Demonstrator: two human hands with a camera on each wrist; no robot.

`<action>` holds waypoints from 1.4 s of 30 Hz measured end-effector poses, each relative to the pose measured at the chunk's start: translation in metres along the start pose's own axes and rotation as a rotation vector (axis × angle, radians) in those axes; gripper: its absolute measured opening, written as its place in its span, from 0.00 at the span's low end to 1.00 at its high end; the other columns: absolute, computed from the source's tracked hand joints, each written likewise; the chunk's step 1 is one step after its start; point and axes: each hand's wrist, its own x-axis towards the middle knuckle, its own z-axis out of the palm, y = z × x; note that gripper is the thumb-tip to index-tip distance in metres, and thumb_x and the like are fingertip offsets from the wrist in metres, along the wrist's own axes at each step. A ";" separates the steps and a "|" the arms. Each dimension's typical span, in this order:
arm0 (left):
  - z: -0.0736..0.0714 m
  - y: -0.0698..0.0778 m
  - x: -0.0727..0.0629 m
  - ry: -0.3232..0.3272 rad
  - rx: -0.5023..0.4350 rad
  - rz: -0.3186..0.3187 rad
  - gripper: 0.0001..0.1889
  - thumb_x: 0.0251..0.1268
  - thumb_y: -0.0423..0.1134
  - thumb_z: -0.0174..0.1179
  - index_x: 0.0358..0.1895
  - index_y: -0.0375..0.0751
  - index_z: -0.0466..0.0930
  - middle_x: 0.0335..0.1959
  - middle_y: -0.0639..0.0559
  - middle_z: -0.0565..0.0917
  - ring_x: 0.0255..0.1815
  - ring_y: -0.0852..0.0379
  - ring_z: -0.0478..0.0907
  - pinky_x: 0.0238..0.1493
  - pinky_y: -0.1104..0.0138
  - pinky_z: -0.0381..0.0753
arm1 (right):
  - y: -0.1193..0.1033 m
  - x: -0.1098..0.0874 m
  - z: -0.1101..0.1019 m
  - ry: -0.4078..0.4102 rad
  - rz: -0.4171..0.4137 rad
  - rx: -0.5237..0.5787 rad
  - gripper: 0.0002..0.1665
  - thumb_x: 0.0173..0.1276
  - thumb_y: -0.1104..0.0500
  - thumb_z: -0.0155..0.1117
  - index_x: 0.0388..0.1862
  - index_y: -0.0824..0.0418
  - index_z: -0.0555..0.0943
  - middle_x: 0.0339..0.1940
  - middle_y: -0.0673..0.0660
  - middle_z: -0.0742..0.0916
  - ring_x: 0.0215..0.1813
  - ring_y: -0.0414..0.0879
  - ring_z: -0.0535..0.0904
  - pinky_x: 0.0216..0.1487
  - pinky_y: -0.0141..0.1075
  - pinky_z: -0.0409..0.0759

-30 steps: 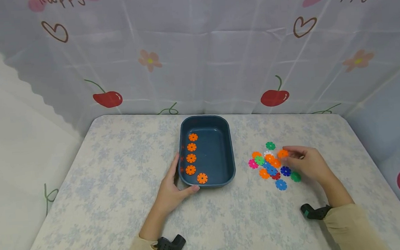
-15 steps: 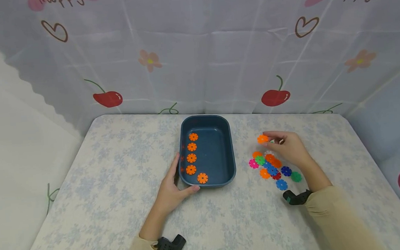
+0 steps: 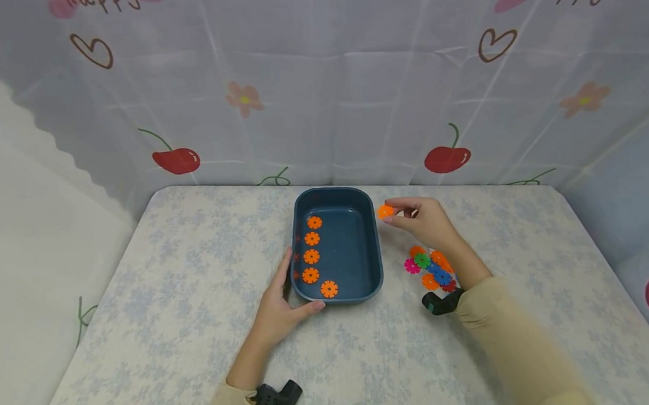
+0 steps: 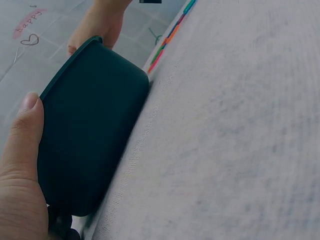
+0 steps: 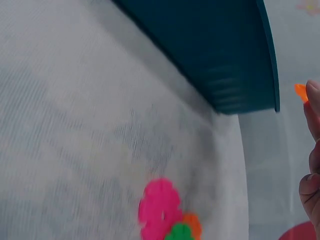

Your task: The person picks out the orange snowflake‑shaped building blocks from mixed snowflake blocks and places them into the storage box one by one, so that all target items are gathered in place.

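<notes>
A dark blue, deep rectangular plastic tray (image 3: 350, 251) stands on the table. My left hand (image 3: 278, 312) holds its near left corner, thumb at the near rim and fingers along the left wall. Inside, several orange flower-shaped plastic discs (image 3: 311, 257) make a column down the left side, with one orange disc (image 3: 328, 289) near the front. Thumb and fingertips of my right hand (image 3: 427, 220) pinch another orange disc (image 3: 385, 211) just outside the tray's right rim, near its far end. In the right wrist view, the pinched disc (image 5: 300, 92) shows at the rim's height.
Right of the tray lies a loose pile of discs: pink (image 3: 412, 265), green (image 3: 421, 260), blue (image 3: 441, 277), orange and red. My right forearm and sleeve (image 3: 502, 322) cover part of it. A patterned cloth (image 3: 329, 102) hangs behind the table's back edge.
My right hand has lifted the orange disc from the pile and carried it left and away from me, to the tray's right rim. My left hand has stayed on the tray.
</notes>
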 end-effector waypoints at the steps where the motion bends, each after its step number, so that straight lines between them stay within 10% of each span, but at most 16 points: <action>1: 0.000 0.000 0.000 -0.002 0.001 -0.003 0.60 0.53 0.41 0.77 0.82 0.52 0.40 0.82 0.53 0.45 0.82 0.52 0.46 0.80 0.53 0.52 | -0.003 0.003 0.003 -0.006 -0.006 0.000 0.25 0.63 0.48 0.72 0.57 0.55 0.85 0.42 0.55 0.88 0.34 0.50 0.71 0.22 0.33 0.65; 17: 0.002 -0.035 0.009 0.017 0.025 0.052 0.61 0.50 0.48 0.78 0.81 0.60 0.41 0.82 0.61 0.46 0.82 0.56 0.47 0.79 0.51 0.54 | -0.034 0.034 0.042 -0.107 -0.075 -0.089 0.24 0.65 0.51 0.72 0.58 0.56 0.84 0.37 0.52 0.87 0.34 0.48 0.73 0.29 0.33 0.71; 29: 0.003 -0.034 0.008 0.012 0.031 0.065 0.60 0.51 0.48 0.77 0.82 0.58 0.40 0.82 0.60 0.47 0.82 0.55 0.48 0.79 0.51 0.55 | -0.047 0.046 0.066 -0.154 -0.116 -0.301 0.24 0.67 0.51 0.69 0.60 0.58 0.83 0.42 0.53 0.88 0.39 0.47 0.78 0.37 0.37 0.79; 36: 0.003 -0.028 0.008 0.008 0.027 0.013 0.61 0.51 0.42 0.77 0.82 0.57 0.39 0.82 0.56 0.46 0.82 0.53 0.47 0.80 0.52 0.54 | -0.052 0.051 0.078 -0.149 -0.135 -0.450 0.21 0.66 0.51 0.71 0.56 0.56 0.85 0.41 0.52 0.90 0.45 0.50 0.80 0.62 0.49 0.71; 42: 0.001 -0.009 0.003 -0.007 0.019 -0.007 0.60 0.53 0.41 0.76 0.82 0.51 0.40 0.82 0.52 0.46 0.82 0.51 0.46 0.80 0.51 0.53 | -0.053 0.052 0.084 -0.139 -0.149 -0.511 0.20 0.65 0.51 0.72 0.54 0.56 0.86 0.40 0.52 0.90 0.44 0.50 0.81 0.56 0.47 0.67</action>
